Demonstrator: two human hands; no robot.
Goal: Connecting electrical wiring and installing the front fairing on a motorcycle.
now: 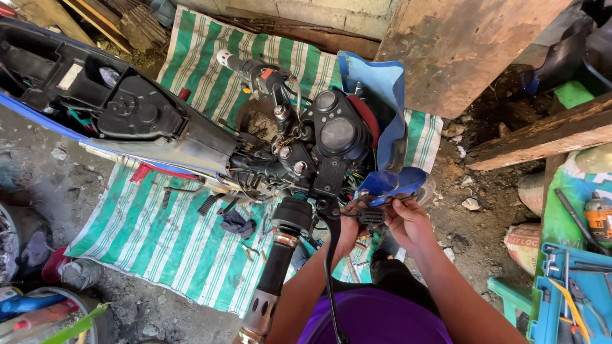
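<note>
A stripped motorcycle stands below me, its handlebar (280,248) and round gauges (336,130) in the middle of the view. Both my hands meet just under the blue front fairing (382,114). My left hand (350,223) and my right hand (405,220) together pinch a small black wiring connector (371,217) with thin wires running from it. The black brake lever (328,267) hangs in front of my left forearm. My purple shirt fills the bottom edge.
A green and white striped sheet (159,236) lies under the bike with small parts and a dark rag (236,223) on it. A blue tool tray (574,286) with several tools sits at the right. Wooden boards (542,137) and dirt lie at the upper right.
</note>
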